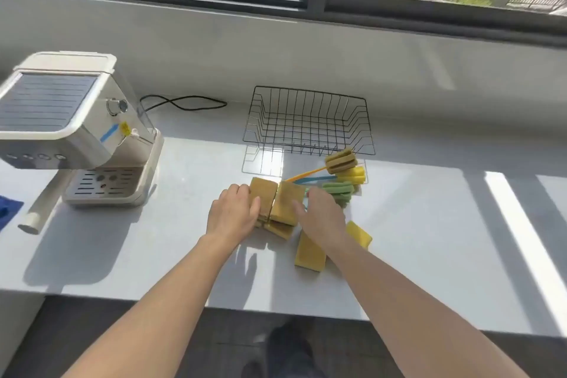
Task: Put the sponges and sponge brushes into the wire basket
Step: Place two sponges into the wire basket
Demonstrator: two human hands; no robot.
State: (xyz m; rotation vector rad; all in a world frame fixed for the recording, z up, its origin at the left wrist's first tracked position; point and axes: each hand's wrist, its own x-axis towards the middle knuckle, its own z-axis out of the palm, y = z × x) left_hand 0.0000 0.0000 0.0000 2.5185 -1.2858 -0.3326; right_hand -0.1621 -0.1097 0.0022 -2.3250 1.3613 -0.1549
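Observation:
A black wire basket [308, 120] stands empty at the back of the white counter. In front of it lies a stack of yellow sponges with olive scouring faces [276, 202]. My left hand [233, 212] presses the stack's left side and my right hand [322, 218] its right side, fingers curled around the sponges. Two more sponges lie near my right wrist, one in front [310, 252] and one to the right [359, 233]. Three sponge brushes [340, 175] with olive, yellow and green heads and thin coloured handles lie between the stack and the basket.
A cream espresso machine [70, 129] fills the left of the counter [429, 239], its portafilter handle [40, 209] sticking out toward me and its black cord [184, 103] looping behind. A blue cloth [6, 209] shows at the far left edge. A window sill rises behind the basket.

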